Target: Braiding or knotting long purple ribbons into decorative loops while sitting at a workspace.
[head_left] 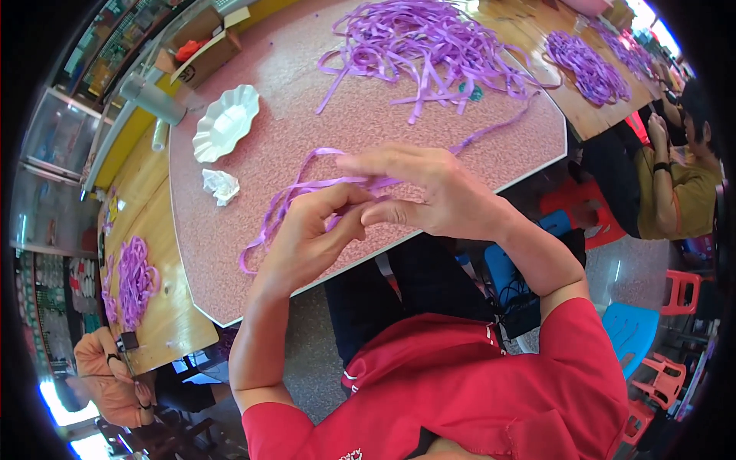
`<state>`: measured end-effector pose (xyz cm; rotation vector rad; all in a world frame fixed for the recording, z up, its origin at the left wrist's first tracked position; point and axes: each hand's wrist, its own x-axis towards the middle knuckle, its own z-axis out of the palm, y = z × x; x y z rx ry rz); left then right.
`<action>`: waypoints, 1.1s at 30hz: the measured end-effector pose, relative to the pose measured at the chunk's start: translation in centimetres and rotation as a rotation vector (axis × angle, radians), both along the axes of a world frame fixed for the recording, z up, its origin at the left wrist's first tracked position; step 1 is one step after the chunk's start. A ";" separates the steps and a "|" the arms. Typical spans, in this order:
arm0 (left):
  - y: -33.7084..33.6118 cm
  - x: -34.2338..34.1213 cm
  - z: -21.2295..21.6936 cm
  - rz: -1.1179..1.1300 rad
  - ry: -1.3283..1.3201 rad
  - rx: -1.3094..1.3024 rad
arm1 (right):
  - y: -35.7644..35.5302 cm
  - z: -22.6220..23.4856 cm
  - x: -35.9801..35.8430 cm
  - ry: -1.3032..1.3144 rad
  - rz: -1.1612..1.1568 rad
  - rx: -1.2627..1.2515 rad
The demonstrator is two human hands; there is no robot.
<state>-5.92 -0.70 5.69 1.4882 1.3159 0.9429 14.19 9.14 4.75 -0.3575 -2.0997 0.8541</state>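
A purple ribbon (310,185) lies in loose loops on the pink speckled table in front of me and runs up between both hands. My left hand (318,228) is closed on it, thumb and fingers pinched together. My right hand (433,188) meets it from the right, its thumb against the left fingertips and its fingers curved over the ribbon. Part of the ribbon is hidden behind the hands. From behind my right hand a strand trails toward a large tangled pile of purple ribbons (418,46) at the far side.
Left on the table are a white scalloped dish (227,123) and a crumpled white tissue (221,187). Beyond stand a grey-green bottle (153,100) and a cardboard box (203,46). More ribbon bundles (135,284) lie on wooden tables. Other people sit left and right; plastic stools (630,333) stand right.
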 end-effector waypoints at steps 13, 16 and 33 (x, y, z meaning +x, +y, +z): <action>-1.3 -3.6 -2.2 0.089 -0.155 -0.030 | 1.7 -1.4 -2.5 -0.142 0.073 0.043; -0.4 -3.3 -2.0 0.096 -0.109 -0.064 | 0.8 -1.7 -4.9 0.074 -0.040 0.193; 8.0 -19.9 -7.9 0.667 1.293 0.542 | 2.6 -2.6 -5.7 -0.160 0.030 -0.204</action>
